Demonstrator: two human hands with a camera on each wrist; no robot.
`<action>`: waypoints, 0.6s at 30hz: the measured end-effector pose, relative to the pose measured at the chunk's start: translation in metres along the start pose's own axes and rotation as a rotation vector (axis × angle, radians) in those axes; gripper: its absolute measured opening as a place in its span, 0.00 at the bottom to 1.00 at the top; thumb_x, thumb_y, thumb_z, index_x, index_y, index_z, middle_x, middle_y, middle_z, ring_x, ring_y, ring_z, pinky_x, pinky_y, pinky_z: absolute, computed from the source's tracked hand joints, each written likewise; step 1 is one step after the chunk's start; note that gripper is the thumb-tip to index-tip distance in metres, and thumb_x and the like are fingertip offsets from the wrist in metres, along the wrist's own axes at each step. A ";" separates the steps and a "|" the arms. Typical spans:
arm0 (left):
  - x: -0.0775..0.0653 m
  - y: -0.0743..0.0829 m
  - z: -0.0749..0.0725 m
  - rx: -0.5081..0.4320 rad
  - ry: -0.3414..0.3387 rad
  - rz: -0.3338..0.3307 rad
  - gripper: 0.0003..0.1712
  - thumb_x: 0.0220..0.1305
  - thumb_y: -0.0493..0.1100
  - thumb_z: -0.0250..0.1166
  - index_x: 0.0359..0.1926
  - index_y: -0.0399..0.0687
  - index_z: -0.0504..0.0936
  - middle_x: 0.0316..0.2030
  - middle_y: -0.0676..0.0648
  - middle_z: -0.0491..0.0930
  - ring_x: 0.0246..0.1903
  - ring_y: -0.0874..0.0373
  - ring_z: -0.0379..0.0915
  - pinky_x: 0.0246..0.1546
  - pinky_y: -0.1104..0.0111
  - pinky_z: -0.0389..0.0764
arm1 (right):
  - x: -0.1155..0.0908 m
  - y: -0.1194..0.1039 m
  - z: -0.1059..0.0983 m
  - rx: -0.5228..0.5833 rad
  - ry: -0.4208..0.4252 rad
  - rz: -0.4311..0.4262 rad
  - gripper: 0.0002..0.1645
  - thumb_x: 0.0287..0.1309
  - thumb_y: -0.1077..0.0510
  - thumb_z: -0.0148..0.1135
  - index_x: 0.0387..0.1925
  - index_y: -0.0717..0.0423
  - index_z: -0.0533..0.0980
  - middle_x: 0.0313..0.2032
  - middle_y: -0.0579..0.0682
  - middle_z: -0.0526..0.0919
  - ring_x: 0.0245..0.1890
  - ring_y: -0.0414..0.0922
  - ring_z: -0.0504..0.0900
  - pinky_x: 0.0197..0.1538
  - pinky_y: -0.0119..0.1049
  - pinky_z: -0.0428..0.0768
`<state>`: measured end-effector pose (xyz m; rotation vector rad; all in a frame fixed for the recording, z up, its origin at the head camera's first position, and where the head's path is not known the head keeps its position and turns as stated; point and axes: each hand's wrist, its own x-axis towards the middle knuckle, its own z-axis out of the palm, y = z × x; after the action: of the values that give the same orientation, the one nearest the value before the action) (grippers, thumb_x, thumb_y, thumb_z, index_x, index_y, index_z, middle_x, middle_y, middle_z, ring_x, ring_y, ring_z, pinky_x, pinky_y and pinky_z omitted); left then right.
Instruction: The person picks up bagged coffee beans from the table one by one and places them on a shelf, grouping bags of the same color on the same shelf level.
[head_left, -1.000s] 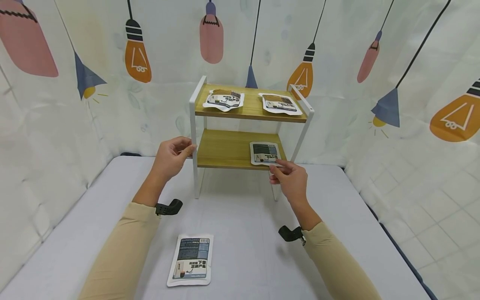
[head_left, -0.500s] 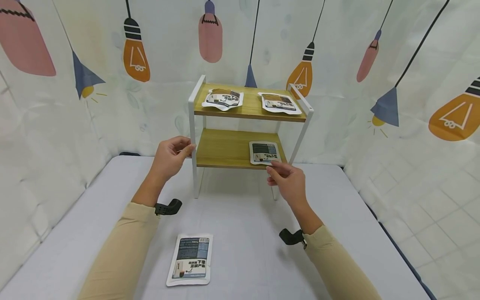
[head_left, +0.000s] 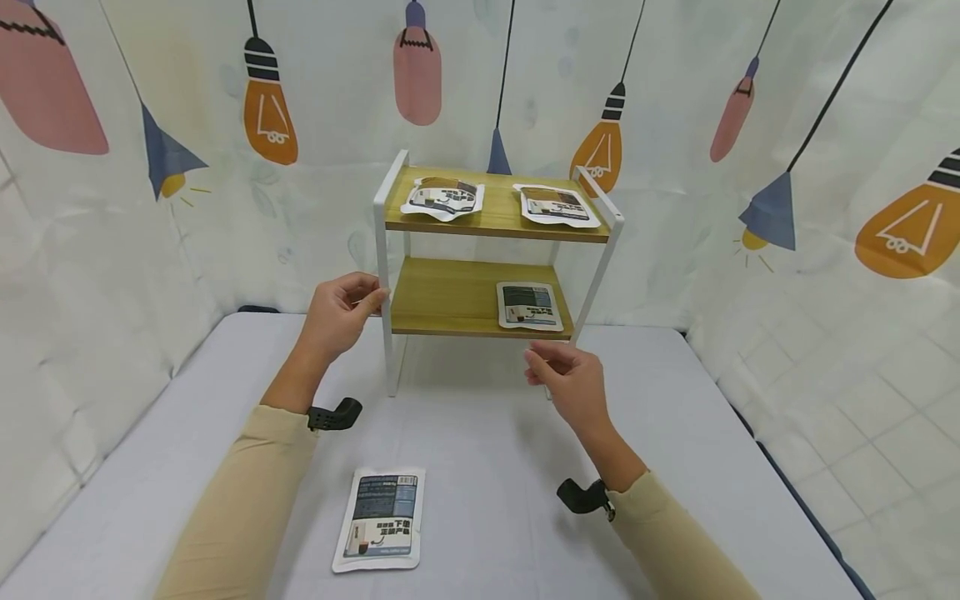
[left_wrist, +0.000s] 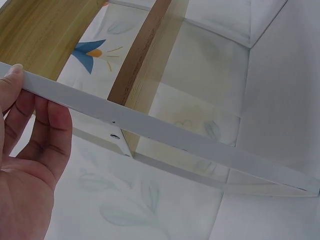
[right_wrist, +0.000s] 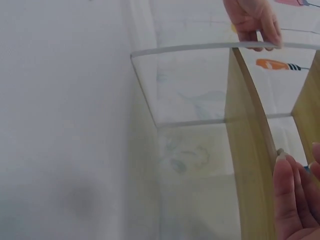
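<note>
A two-tier shelf rack (head_left: 442,300) with wooden boards and a white frame stands on the table. My left hand (head_left: 339,315) pinches its front left post (left_wrist: 85,102), thumb on one side and curled fingers on the other. A flat white pouch (head_left: 528,306) with dark blue print lies at the right of the lower board. Just below that board's front edge is my right hand (head_left: 572,385), apart from the pouch, fingers loosely bent and holding nothing. Two more pouches lie on the top board, a left one (head_left: 444,198) and a right one (head_left: 557,206).
Another printed pouch (head_left: 380,519) lies flat on the white table (head_left: 480,467), near the front between both forearms. Behind and beside the table hangs a pale curtain (head_left: 330,100) with lamp drawings.
My right hand has come away from the pouch on the lower board, drawing down and slightly left. My left hand keeps its hold on the post, and the pouches stay put.
</note>
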<state>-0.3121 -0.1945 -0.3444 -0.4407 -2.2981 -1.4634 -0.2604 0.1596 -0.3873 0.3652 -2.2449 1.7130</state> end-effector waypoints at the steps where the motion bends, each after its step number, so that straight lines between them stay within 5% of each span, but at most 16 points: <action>1: 0.000 0.000 0.000 -0.004 0.001 0.000 0.19 0.73 0.49 0.64 0.51 0.36 0.83 0.43 0.41 0.85 0.37 0.65 0.83 0.44 0.80 0.83 | -0.002 0.001 0.001 -0.004 -0.007 -0.006 0.14 0.63 0.51 0.72 0.48 0.52 0.87 0.38 0.60 0.90 0.30 0.44 0.88 0.37 0.30 0.88; 10: -0.001 0.001 -0.001 -0.010 0.001 0.007 0.18 0.73 0.48 0.64 0.50 0.36 0.84 0.42 0.43 0.85 0.37 0.65 0.82 0.44 0.80 0.84 | -0.020 0.001 0.009 0.001 -0.051 -0.013 0.14 0.63 0.49 0.72 0.46 0.52 0.88 0.35 0.55 0.90 0.32 0.44 0.88 0.41 0.31 0.88; 18: 0.000 0.002 0.000 -0.013 0.001 -0.009 0.17 0.73 0.48 0.64 0.50 0.37 0.84 0.42 0.42 0.85 0.38 0.65 0.83 0.44 0.80 0.83 | -0.035 -0.001 0.016 0.015 -0.092 0.020 0.16 0.61 0.49 0.74 0.48 0.49 0.87 0.44 0.50 0.90 0.36 0.45 0.89 0.43 0.30 0.88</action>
<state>-0.3107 -0.1941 -0.3428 -0.4337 -2.2940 -1.4828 -0.2294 0.1448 -0.4040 0.4354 -2.3080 1.7583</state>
